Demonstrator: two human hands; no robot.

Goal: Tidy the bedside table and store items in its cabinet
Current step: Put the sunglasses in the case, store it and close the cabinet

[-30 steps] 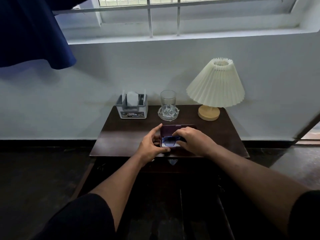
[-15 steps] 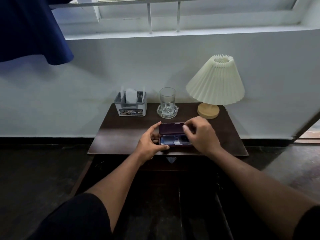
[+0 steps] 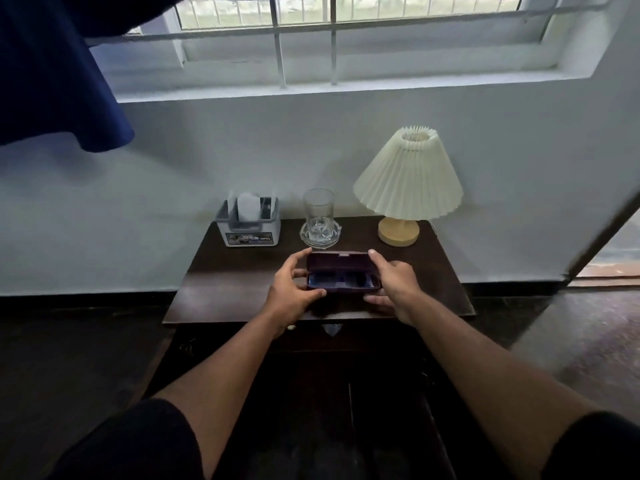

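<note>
A dark purple glasses case (image 3: 341, 270) lies open near the front middle of the dark wooden bedside table (image 3: 235, 289), its lid standing up at the back. Glasses with bluish lenses (image 3: 341, 281) rest inside it. My left hand (image 3: 289, 296) grips the case's left end, thumb on the front and fingers at the lid. My right hand (image 3: 394, 287) holds the right end, one finger on the lid's top corner. Below the tabletop, the dark cabinet front (image 3: 332, 344) shows a small pale handle.
Along the table's back edge stand a grey tissue box (image 3: 248, 225), a clear glass (image 3: 318, 213) on a cut-glass coaster (image 3: 320, 234) and a pleated cream lamp (image 3: 408, 181). A blue curtain (image 3: 59, 74) hangs upper left. White wall and barred window lie behind.
My right hand left the glasses inside the case and moved out to the case's right end. The lid stands more upright. The camera tilted up, showing more of the window.
</note>
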